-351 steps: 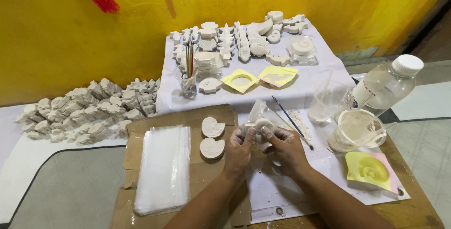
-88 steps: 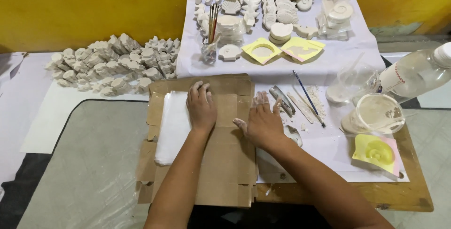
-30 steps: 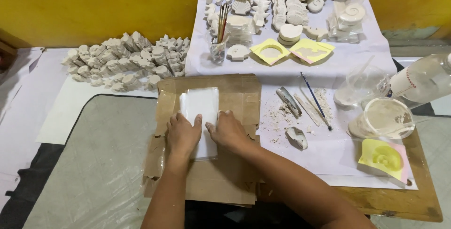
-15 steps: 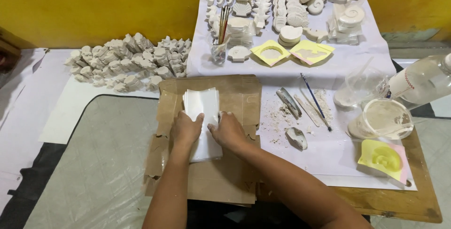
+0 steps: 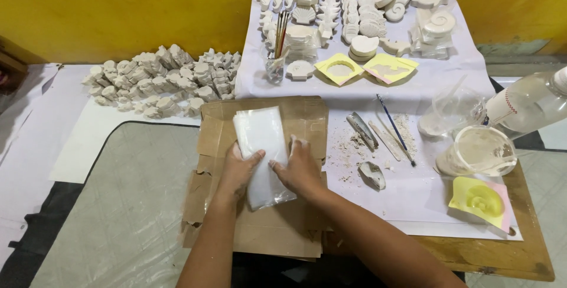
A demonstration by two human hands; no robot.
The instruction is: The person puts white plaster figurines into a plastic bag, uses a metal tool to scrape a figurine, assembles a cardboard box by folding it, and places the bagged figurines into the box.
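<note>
The stack of clear plastic bags (image 5: 261, 152) lies on the flattened cardboard (image 5: 260, 205), slightly tilted, its far end toward the yellow wall. Half a second ago both hands sat closer together over its near half; now they have parted a little. The left hand (image 5: 238, 171) rests on the stack's left edge, thumb laid across the plastic. The right hand (image 5: 301, 167) presses flat on the right edge, fingers spread. Nothing is pinched; it looks like the stack is being smoothed or squared.

Right of the cardboard lie a small plaster piece (image 5: 372, 175), loose crumbs and a thin brush (image 5: 396, 129). Beyond it stand rows of white plaster shells (image 5: 354, 16); to its left, a heap of plaster figures (image 5: 159, 78).
</note>
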